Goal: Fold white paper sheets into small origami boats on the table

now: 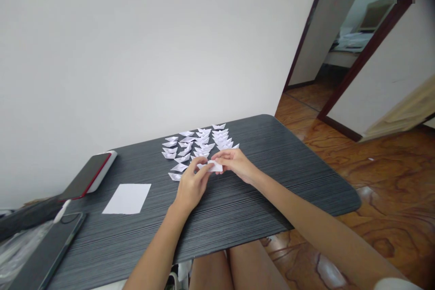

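Between my two hands is a small folded piece of white paper (215, 167), held just above the dark table. My left hand (195, 180) pinches its left side with thumb and fingers. At its right end, my right hand (234, 163) grips it, fingertips closed on the upper edge. Just beyond my hands, several folded white paper boats (185, 148) stand in rough rows, and my hands hide part of the nearest ones. A flat white square sheet of paper (127, 199) lies on the table to the left of my left hand.
The dark wood-grain table (272, 145) has rounded right corners and backs onto a white wall (152, 45). At its left are a dark device with a red edge (90, 172), a tablet-like device (50, 249) and a white cable (62, 210). A doorway opens at right.
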Demonstrator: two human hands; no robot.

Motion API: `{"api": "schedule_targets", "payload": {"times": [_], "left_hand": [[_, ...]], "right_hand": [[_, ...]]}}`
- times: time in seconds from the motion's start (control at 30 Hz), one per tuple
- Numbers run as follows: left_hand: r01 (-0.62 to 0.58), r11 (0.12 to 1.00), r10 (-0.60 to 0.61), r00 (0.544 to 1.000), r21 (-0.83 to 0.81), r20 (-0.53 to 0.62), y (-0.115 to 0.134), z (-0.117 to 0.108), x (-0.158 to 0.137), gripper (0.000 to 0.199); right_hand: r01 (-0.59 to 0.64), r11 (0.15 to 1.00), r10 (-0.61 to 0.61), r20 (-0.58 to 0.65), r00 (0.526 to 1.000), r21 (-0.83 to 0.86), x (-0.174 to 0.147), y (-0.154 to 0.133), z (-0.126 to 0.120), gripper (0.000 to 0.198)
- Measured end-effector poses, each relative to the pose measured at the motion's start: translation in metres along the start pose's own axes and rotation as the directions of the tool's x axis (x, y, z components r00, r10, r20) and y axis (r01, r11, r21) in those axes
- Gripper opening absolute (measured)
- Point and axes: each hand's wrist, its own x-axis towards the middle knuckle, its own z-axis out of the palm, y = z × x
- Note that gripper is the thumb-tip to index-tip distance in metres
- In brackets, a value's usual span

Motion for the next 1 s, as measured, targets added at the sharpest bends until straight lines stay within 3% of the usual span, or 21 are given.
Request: {"api": "schedule_targets", "payload": {"times": [0.07,0.17,0.27,0.37,0.47,0.73,1.0], "left_hand": [[0.016,0.999,-0.018,0.998,-0.037,-0.056,0.0,-0.001,0.001,0.02],[0.182,0.967,-0.202,0.974,-0.181,-0.101,0.004,-0.006,0.006,0.016],[0.383,0.827,-0.403,0.914,-0.411,0.041,0.009,-0.008,0.01,0.021],[0.475,0.659,-0.474,0.864,-0.584,0.168,0.012,-0.006,0.012,0.023],[0.458,0.564,-0.481,0.859,-0.687,0.177,0.013,-0.004,0.011,0.022],[0.376,0.46,-0.508,0.855,-0.805,0.11,0.013,-0.001,0.009,0.021],[0.337,0.239,-0.516,0.839,-0.911,0.175,0.01,-0.003,0.01,0.011]], "right_hand": [[-0.01,1.0,0.011,0.059,0.998,-0.023,-0.001,-0.004,0.001,0.027],[0.084,0.983,-0.07,0.089,0.994,-0.166,-0.003,-0.009,0.001,0.032],[0.191,0.939,-0.163,0.12,0.979,-0.285,-0.005,-0.011,0.001,0.026],[0.198,0.936,-0.166,0.13,0.978,-0.293,-0.007,-0.011,0.003,0.024],[0.187,0.943,-0.158,0.124,0.98,-0.276,-0.01,-0.012,0.004,0.025],[0.166,0.973,-0.159,0.052,0.986,-0.161,-0.011,-0.016,0.008,0.025],[0.11,0.985,-0.134,0.197,0.971,0.132,-0.009,-0.01,0.003,0.021]]}}
